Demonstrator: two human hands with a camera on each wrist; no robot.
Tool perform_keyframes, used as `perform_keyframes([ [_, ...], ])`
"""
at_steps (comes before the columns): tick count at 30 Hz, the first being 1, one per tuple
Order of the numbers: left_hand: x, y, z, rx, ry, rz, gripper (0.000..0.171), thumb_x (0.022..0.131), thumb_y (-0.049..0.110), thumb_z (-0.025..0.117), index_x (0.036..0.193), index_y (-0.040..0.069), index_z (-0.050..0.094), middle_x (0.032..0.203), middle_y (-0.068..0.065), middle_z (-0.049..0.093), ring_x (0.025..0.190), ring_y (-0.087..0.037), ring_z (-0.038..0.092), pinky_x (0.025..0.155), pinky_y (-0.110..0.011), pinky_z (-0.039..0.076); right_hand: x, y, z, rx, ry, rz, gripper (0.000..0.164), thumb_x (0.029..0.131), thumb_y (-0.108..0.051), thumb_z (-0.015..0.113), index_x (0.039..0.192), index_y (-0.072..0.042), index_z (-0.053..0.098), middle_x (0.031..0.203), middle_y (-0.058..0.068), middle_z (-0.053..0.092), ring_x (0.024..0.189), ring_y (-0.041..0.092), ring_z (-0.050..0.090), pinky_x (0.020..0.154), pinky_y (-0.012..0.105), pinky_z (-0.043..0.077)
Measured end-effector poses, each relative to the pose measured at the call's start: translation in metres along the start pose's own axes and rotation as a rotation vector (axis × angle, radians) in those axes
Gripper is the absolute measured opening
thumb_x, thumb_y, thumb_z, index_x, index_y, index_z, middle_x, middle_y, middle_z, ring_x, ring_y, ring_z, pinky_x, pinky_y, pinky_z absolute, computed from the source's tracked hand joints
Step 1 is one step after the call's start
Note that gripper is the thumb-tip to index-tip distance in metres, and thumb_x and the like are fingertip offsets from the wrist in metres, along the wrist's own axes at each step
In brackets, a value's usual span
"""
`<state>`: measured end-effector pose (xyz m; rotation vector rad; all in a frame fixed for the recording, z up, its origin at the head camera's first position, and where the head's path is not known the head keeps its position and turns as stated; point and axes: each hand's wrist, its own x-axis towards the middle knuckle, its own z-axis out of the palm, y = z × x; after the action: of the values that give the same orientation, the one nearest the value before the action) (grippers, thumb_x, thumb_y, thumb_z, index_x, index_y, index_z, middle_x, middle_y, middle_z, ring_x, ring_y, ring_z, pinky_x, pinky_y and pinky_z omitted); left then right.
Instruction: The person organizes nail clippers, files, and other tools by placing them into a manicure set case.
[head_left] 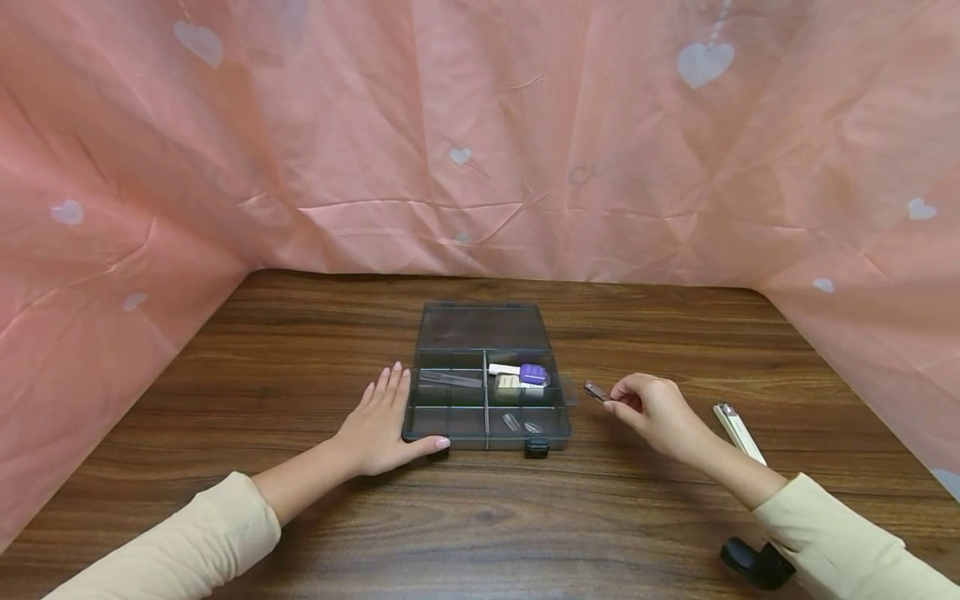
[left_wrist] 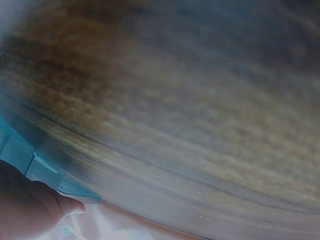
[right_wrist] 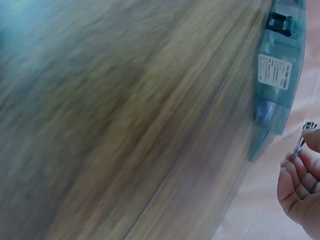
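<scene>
A dark see-through compartment box [head_left: 487, 422] lies on the table with its lid [head_left: 483, 327] folded back. My left hand [head_left: 386, 429] rests against its left side, fingers straight, thumb along the front edge. To the right of the box, my right hand [head_left: 654, 410] pinches a small metal nail clipper [head_left: 596, 391] between thumb and fingers, above the table. Inside the box are a purple nail polish bottle [head_left: 533, 374], another pale-labelled bottle [head_left: 508, 382], clear tweezers-like strips [head_left: 450, 379] and two clear nail tips [head_left: 512, 422]. The right wrist view shows the nail clipper [right_wrist: 299, 145] at the fingertips.
A larger cream-handled clipper [head_left: 738, 431] lies right of my right forearm. Below it, a black object [head_left: 753, 562] is partly hidden by my sleeve. A black latch [head_left: 536, 447] sits on the box front. Pink heart-print cloth [head_left: 480, 167] hangs around the wooden table [head_left: 337, 333].
</scene>
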<state>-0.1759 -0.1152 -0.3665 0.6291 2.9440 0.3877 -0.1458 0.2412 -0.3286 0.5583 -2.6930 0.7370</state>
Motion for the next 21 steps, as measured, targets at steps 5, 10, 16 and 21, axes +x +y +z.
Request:
perform_keyframes([
  [5,0.0,0.0,0.0,0.003,0.0,-0.001,0.111,0.078,0.076,0.044,0.147,-0.005,0.009,0.154,-0.025,0.004,0.144,-0.036,0.003,0.116,-0.05,0.011,0.006,-0.007,0.003,0.027,-0.005,-0.021,0.008,0.079,-0.001,0.069,0.073,-0.003,0.063,0.068,-0.001,0.057,0.06,0.0,0.043,0.05,0.018,0.038],
  [10,0.0,0.0,0.001,0.006,0.004,0.004,0.111,0.078,0.075,0.044,0.147,-0.005,0.01,0.154,-0.025,0.004,0.144,-0.036,0.002,0.116,-0.051,0.011,0.014,-0.014,0.007,0.05,-0.01,-0.032,0.008,0.079,0.0,0.069,0.073,-0.003,0.064,0.068,0.0,0.058,0.06,0.001,0.045,0.051,0.018,0.04],
  [16,0.0,-0.001,0.001,0.008,0.008,0.006,0.111,0.078,0.076,0.043,0.147,-0.005,0.01,0.154,-0.025,0.004,0.144,-0.037,0.003,0.115,-0.051,0.012,0.024,-0.022,0.014,0.067,-0.018,-0.05,0.007,0.078,0.001,0.069,0.073,-0.002,0.064,0.068,0.001,0.058,0.061,0.001,0.046,0.052,0.018,0.041],
  [21,0.0,-0.001,0.001,0.016,0.008,0.005,0.111,0.078,0.076,0.043,0.147,-0.005,0.01,0.154,-0.025,0.004,0.144,-0.036,0.003,0.116,-0.051,0.012,0.031,-0.03,0.02,0.081,-0.028,-0.078,0.008,0.078,0.001,0.069,0.072,-0.001,0.064,0.068,0.002,0.058,0.06,0.001,0.046,0.052,0.018,0.042],
])
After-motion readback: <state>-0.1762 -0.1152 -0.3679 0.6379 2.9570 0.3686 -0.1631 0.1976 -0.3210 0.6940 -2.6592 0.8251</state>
